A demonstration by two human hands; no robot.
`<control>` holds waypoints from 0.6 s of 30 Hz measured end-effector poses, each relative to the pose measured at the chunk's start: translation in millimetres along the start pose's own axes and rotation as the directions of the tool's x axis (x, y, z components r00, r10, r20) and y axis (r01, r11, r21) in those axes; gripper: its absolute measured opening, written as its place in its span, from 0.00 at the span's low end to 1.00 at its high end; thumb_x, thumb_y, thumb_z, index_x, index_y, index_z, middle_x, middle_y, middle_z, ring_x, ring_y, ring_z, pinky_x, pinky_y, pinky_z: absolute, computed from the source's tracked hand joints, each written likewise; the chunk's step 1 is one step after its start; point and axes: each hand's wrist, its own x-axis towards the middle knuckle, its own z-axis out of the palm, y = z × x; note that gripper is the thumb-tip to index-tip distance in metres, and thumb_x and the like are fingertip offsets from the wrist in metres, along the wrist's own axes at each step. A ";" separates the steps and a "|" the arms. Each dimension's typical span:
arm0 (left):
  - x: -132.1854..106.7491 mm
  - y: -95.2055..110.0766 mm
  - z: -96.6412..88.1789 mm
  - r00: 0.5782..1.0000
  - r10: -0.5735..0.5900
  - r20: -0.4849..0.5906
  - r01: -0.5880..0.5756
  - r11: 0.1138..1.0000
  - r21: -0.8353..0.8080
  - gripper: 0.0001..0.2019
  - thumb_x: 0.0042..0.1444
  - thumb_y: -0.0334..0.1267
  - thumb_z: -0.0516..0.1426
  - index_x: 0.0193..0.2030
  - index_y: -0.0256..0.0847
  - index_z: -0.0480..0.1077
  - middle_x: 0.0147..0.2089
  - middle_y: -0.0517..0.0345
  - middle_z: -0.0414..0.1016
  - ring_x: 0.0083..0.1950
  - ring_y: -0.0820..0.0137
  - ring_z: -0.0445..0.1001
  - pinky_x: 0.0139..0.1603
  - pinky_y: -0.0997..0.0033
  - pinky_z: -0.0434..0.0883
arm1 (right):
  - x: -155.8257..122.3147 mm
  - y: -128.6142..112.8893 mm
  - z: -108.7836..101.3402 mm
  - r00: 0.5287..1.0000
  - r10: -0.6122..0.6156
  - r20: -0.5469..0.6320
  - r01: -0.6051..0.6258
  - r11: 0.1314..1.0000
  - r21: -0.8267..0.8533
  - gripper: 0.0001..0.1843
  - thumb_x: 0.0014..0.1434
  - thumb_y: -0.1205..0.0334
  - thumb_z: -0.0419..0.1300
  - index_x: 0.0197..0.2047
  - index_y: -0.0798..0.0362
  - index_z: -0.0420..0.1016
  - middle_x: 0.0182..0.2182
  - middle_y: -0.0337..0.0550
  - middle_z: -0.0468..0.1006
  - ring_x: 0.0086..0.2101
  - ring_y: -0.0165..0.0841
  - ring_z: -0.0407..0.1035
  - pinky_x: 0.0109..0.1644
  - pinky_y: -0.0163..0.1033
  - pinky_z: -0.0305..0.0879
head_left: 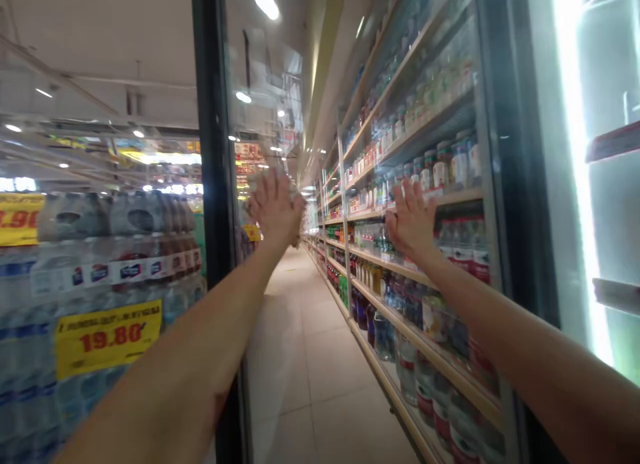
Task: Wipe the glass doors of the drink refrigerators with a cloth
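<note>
A tall glass door [215,151] with a dark frame stands swung out in front of me. Both my arms reach forward to its pane. My left hand [277,211] lies flat against the glass with the fingers spread, fairly near the left frame. Farther right, my right hand [413,221] is also spread out, its palm towards the glass; whether the whole palm touches it I cannot tell. Neither hand holds anything. Through or in the pane, shelves [395,304] with rows of bottles show behind the hands.
Shrink-wrapped packs of bottled water [120,267] are stacked at the left, with a yellow price sign [107,337] reading 19.80. A bright light strip [575,151] and cooler shelves [615,141] are at the right edge. Tiled floor [300,337] runs down the middle.
</note>
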 end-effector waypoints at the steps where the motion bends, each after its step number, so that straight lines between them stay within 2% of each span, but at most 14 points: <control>1: 2.6 -6.3 -2.7 0.998 -0.056 -0.019 0.056 0.998 0.010 0.29 0.59 0.46 0.44 0.66 0.37 0.49 0.70 0.49 0.44 0.69 0.54 0.41 0.65 0.46 0.41 | 0.2 -0.4 -0.6 1.000 0.003 0.007 -0.003 1.000 -0.003 0.30 0.62 0.53 0.41 0.66 0.53 0.47 0.66 0.49 0.47 0.64 0.42 0.39 0.63 0.60 0.38; 3: -2.9 -2.9 -1.1 0.999 -0.042 -0.008 0.042 0.999 0.018 0.30 0.58 0.46 0.45 0.66 0.38 0.49 0.70 0.50 0.43 0.69 0.54 0.40 0.65 0.45 0.41 | 0.5 -1.1 -1.6 1.000 0.009 0.026 -0.008 1.000 -0.013 0.31 0.62 0.53 0.41 0.66 0.54 0.46 0.66 0.48 0.45 0.65 0.42 0.38 0.63 0.60 0.38; 5: -19.0 18.9 7.1 0.984 0.160 0.081 -0.159 0.987 -0.010 0.29 0.58 0.46 0.46 0.65 0.41 0.50 0.70 0.54 0.43 0.70 0.56 0.39 0.66 0.46 0.38 | 0.7 -1.3 -2.3 0.999 0.012 0.044 -0.011 1.000 -0.024 0.31 0.63 0.53 0.41 0.66 0.54 0.44 0.66 0.49 0.44 0.65 0.42 0.36 0.63 0.59 0.38; 6: -28.2 33.2 12.0 0.938 0.315 0.143 -0.311 0.949 -0.052 0.28 0.58 0.46 0.47 0.65 0.42 0.51 0.70 0.56 0.44 0.70 0.57 0.40 0.66 0.47 0.37 | 0.6 -1.2 -2.6 0.999 0.010 0.046 -0.009 1.000 -0.028 0.31 0.63 0.53 0.40 0.66 0.54 0.44 0.66 0.49 0.44 0.65 0.42 0.36 0.63 0.59 0.38; 8: -42.4 58.3 20.5 0.763 0.603 0.234 -0.578 0.798 -0.171 0.26 0.58 0.45 0.48 0.64 0.45 0.54 0.69 0.58 0.48 0.70 0.60 0.41 0.67 0.50 0.35 | 0.5 -0.5 -2.9 0.999 0.001 0.047 0.001 0.999 -0.032 0.31 0.63 0.53 0.39 0.66 0.54 0.44 0.66 0.49 0.44 0.65 0.42 0.36 0.63 0.59 0.37; 9: -45.7 65.4 22.9 0.694 0.678 0.243 -0.643 0.735 -0.215 0.26 0.57 0.45 0.48 0.63 0.45 0.55 0.68 0.58 0.49 0.69 0.61 0.42 0.67 0.51 0.35 | 0.5 0.1 -2.9 0.999 -0.002 0.046 0.003 0.999 -0.033 0.31 0.63 0.53 0.39 0.66 0.54 0.44 0.66 0.48 0.45 0.65 0.41 0.36 0.63 0.58 0.37; 10: -45.8 67.1 23.5 0.677 0.698 0.232 -0.658 0.716 -0.234 0.26 0.57 0.45 0.48 0.63 0.45 0.55 0.68 0.58 0.50 0.69 0.61 0.43 0.67 0.51 0.35 | 0.5 0.6 -3.0 0.999 -0.004 0.046 0.005 0.999 -0.035 0.31 0.63 0.53 0.39 0.66 0.54 0.44 0.66 0.49 0.45 0.65 0.41 0.36 0.63 0.59 0.37; 11: -42.9 63.1 22.4 0.717 0.666 0.207 -0.627 0.746 -0.227 0.26 0.57 0.45 0.49 0.63 0.44 0.55 0.68 0.57 0.51 0.69 0.61 0.43 0.67 0.51 0.35 | 0.6 1.2 -3.0 0.999 -0.005 0.046 0.007 0.999 -0.035 0.31 0.63 0.53 0.39 0.66 0.55 0.44 0.66 0.49 0.45 0.65 0.42 0.36 0.63 0.59 0.37; 12: -37.5 53.8 19.8 0.794 0.584 0.171 -0.552 0.809 -0.201 0.27 0.57 0.45 0.48 0.63 0.43 0.54 0.68 0.56 0.50 0.69 0.60 0.43 0.67 0.49 0.36 | 0.9 1.7 -3.1 0.999 -0.007 0.046 0.008 0.999 -0.033 0.31 0.63 0.53 0.39 0.66 0.54 0.44 0.66 0.49 0.45 0.65 0.42 0.36 0.63 0.59 0.37; 13: -30.5 40.6 16.2 0.876 0.466 0.122 -0.445 0.880 -0.169 0.27 0.57 0.46 0.48 0.63 0.42 0.53 0.68 0.54 0.50 0.69 0.59 0.43 0.66 0.48 0.38 | 1.3 2.0 -3.3 0.999 -0.007 0.048 0.009 0.999 -0.031 0.31 0.62 0.53 0.39 0.66 0.54 0.44 0.66 0.48 0.45 0.65 0.42 0.36 0.63 0.60 0.37; 14: -23.0 25.3 12.3 0.940 0.334 0.070 -0.323 0.936 -0.141 0.28 0.57 0.46 0.48 0.64 0.41 0.53 0.69 0.53 0.48 0.69 0.57 0.43 0.66 0.46 0.39 | 1.8 2.2 -3.5 0.999 -0.007 0.053 0.009 1.000 -0.029 0.31 0.62 0.53 0.39 0.66 0.54 0.44 0.66 0.48 0.45 0.65 0.43 0.36 0.63 0.60 0.36; 15: -16.2 9.9 8.5 0.979 0.203 0.012 -0.200 0.973 -0.119 0.28 0.57 0.46 0.48 0.64 0.40 0.53 0.69 0.52 0.47 0.69 0.56 0.43 0.65 0.45 0.41 | 2.5 2.3 -3.7 0.998 -0.006 0.062 0.008 1.000 -0.029 0.31 0.62 0.54 0.39 0.66 0.54 0.45 0.66 0.48 0.45 0.65 0.43 0.35 0.63 0.61 0.36; 16: -11.3 -3.4 5.6 0.996 0.078 -0.040 -0.082 0.991 -0.109 0.29 0.57 0.46 0.48 0.64 0.39 0.52 0.69 0.52 0.47 0.69 0.55 0.43 0.65 0.43 0.41 | 3.2 2.3 -3.9 0.997 -0.004 0.073 0.006 1.000 -0.030 0.31 0.61 0.54 0.40 0.66 0.54 0.45 0.66 0.48 0.45 0.65 0.43 0.35 0.63 0.61 0.35; 18: -10.4 -17.3 3.0 0.990 -0.102 -0.099 0.092 0.990 -0.103 0.30 0.57 0.47 0.48 0.65 0.37 0.49 0.69 0.52 0.45 0.69 0.53 0.41 0.64 0.41 0.40 | 4.3 2.2 -4.0 0.996 0.002 0.093 0.000 1.000 -0.031 0.32 0.61 0.54 0.40 0.66 0.55 0.46 0.66 0.48 0.44 0.65 0.43 0.35 0.63 0.61 0.34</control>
